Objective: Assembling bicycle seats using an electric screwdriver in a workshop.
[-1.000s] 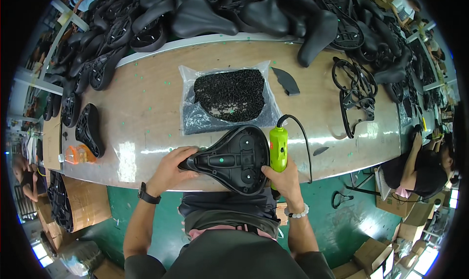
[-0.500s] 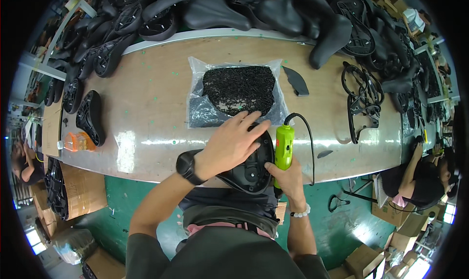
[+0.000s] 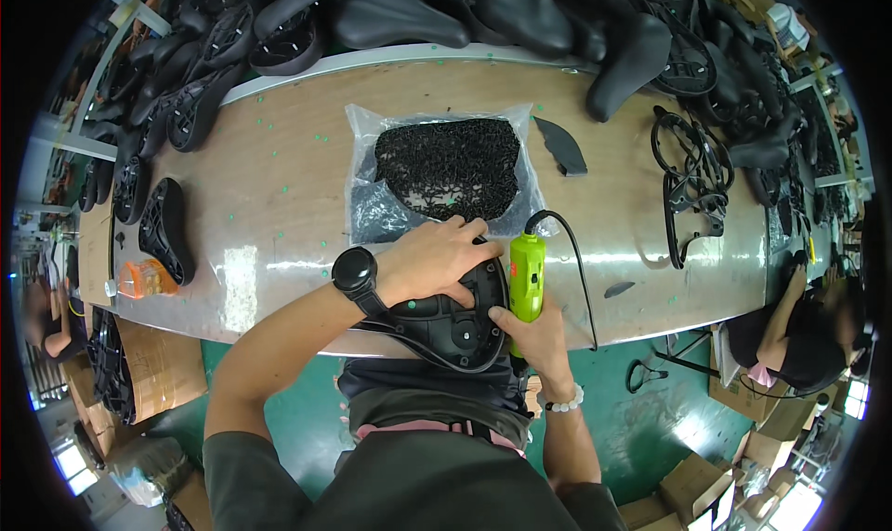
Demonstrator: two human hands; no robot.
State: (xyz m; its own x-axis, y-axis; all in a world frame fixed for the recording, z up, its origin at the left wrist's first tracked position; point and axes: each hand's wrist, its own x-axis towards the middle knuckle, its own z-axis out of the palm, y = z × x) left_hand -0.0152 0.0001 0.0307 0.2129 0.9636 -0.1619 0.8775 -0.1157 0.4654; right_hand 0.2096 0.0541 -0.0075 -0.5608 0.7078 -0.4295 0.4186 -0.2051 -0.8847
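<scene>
A black bicycle saddle point(image 3: 444, 330) lies underside up at the table's near edge, its moulded base and screw holes facing me. My left hand point(image 3: 435, 263), a dark watch on its wrist, is closed over the saddle's far part. The fingers curl over the rim and the thumb presses inside the base. On the saddle's right side, my right hand point(image 3: 539, 338) is wrapped round a lime-green electric screwdriver point(image 3: 527, 269), which stands upright with its cord at the top. The right thumb rests by the saddle's rim. The tool's lower end is mostly hidden.
An open plastic bag point(image 3: 370, 213) of small black screw-like pieces point(image 3: 455, 155) lies beyond my hands. Black saddles point(image 3: 401, 13) are heaped along the far side. Black frames point(image 3: 692, 178) lie right, a dark curved piece point(image 3: 563, 148) nearer. An orange container point(image 3: 147, 278) stands left. Co-workers sit at both sides.
My left hand has drawn nearer the saddle; its fingers now curl over the rim and the thumb is in the base. The saddle and screwdriver have shifted slightly left in view.
</scene>
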